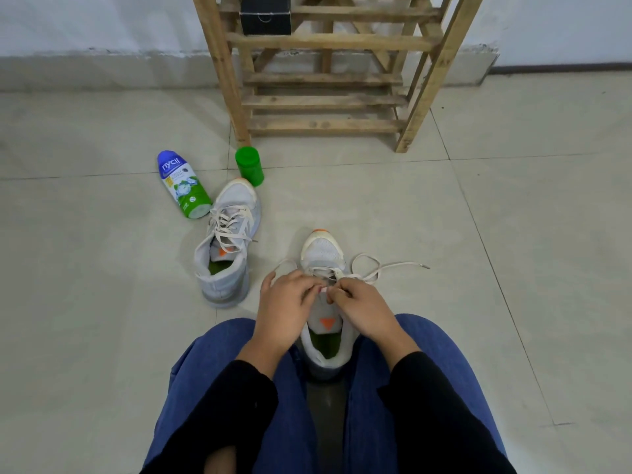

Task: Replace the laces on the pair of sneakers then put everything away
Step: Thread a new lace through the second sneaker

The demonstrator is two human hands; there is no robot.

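Note:
A white sneaker [323,254] with an orange toe tip stands on the floor between my knees, toe pointing away. Its cream lace [383,268] is threaded only near the toe, with one loose end trailing right and a loop on the left. My left hand [285,309] and my right hand [359,311] meet over the tongue, fingers curled and pinching the lace at the eyelets. The second white sneaker [227,248] stands to the left, laced loosely, its green insole showing.
A blue, white and green powder bottle [183,184] lies on the tiles beside a green cylindrical container [249,165]. A wooden slatted rack [325,73] stands against the wall ahead, with a black box [265,13] on an upper shelf.

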